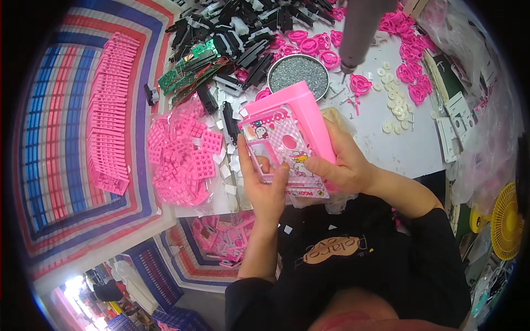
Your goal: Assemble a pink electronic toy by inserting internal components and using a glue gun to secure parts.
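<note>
My left hand (263, 187) grips the left edge of a pink front panel (280, 132) printed with cartoon figures, checks and lettering. The panel has a rectangular window, and a fingertip of mine shows through it. Behind the panel lies a plain pink plastic shell (310, 113). My right hand (348, 164) clasps the shell's right side, its thumb resting on the panel's lower right part. Shell and panel overlap, slightly offset; whether they are joined I cannot tell. Just beyond them stands a round dish (298, 74) full of small metal screws.
An electric screwdriver (361, 36) hangs over the table, tip down. Around it lie pink rings (360, 84), white discs (398, 102), black parts (221, 38) and green circuit boards (185, 71). At left are a bag of pink keypads (179, 157) and a row of pink frames (112, 113).
</note>
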### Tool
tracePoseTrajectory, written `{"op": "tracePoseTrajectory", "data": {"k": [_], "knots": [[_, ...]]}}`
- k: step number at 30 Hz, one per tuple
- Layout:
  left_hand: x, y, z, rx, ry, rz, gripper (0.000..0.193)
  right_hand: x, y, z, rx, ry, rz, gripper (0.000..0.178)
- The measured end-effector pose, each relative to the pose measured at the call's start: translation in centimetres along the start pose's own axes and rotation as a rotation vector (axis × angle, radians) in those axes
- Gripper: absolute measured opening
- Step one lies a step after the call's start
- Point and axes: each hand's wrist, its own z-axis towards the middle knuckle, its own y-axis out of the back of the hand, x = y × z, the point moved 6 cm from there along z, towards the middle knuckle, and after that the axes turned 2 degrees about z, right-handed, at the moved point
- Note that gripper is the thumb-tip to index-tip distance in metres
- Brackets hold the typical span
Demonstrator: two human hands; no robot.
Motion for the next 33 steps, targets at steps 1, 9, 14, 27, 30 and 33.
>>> {"op": "tracePoseTrajectory", "data": {"k": [1,9,14,27,30,33], "knots": [[0.0,0.1,0.0,-0.004,0.001,-0.01,0.097,0.3,0.0,0.0,0.014,0.01,-0.075,0.062],[-0.2,0.2,-0.4,-0.032,0.0,0.077,0.097,1.0,0.8,0.6,0.179,-0.29,-0.324,0.079],[0.5,0.1,-0.5,-0.031,0.02,0.136,0.098,1.7,0.8,1.2,0.225,-0.112,-0.404,0.082],[1.1,2.8,2.4,-0.059,0.133,-0.184,0.037,-2.4,1.2,0.9,0.16,-0.416,0.362,0.077],[1.5,3.1,2.5,-0.087,0.038,-0.146,0.025,0.4,1.6,0.5,0.337,-0.239,-0.128,0.071],[1.4,3.2,2.2,-0.172,0.001,-0.074,0.026,-2.2,1.9,-1.6,0.274,-0.447,0.077,0.063]]}}
